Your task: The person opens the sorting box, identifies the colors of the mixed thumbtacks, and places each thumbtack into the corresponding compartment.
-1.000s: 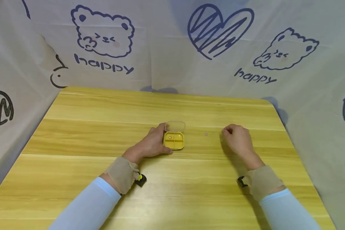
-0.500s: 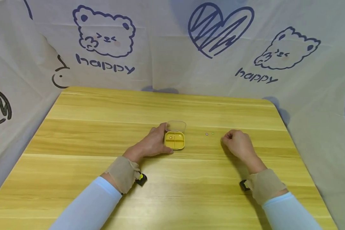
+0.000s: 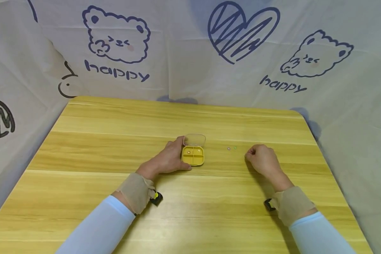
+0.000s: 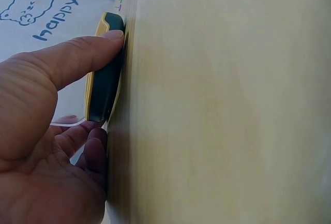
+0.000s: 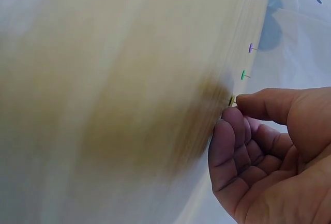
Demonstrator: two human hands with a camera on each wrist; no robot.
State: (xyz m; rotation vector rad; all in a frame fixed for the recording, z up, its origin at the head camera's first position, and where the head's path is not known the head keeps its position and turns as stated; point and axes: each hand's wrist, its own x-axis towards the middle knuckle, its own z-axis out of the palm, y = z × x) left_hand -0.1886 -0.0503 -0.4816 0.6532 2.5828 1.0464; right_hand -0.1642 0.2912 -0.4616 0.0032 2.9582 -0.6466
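Note:
My left hand (image 3: 169,157) grips the left side of a small yellow pill box (image 3: 197,160), its thumb along the near edge. The box's clear lid (image 3: 194,140) stands raised at the back. Inside are four compartments; a small tack (image 3: 188,152) lies in the back left one, and a bright spot in the back right one is too small to identify. My right hand (image 3: 263,158) pinches a yellow thumbtack (image 5: 231,100) by its pin at the tabletop, between thumb and index finger. A green thumbtack (image 5: 243,75) and a purple thumbtack (image 5: 251,48) lie beyond it, pins up.
All this is on a light wood-grain table (image 3: 190,211). A white cloth (image 3: 184,49) with drawn bears and a heart hangs behind the table and at both sides. The green and purple tacks lie between the pill box and my right hand.
My right hand has come down slightly towards me onto the yellow thumbtack, which is now hidden in the head view. My left hand and the pill box have stayed put.

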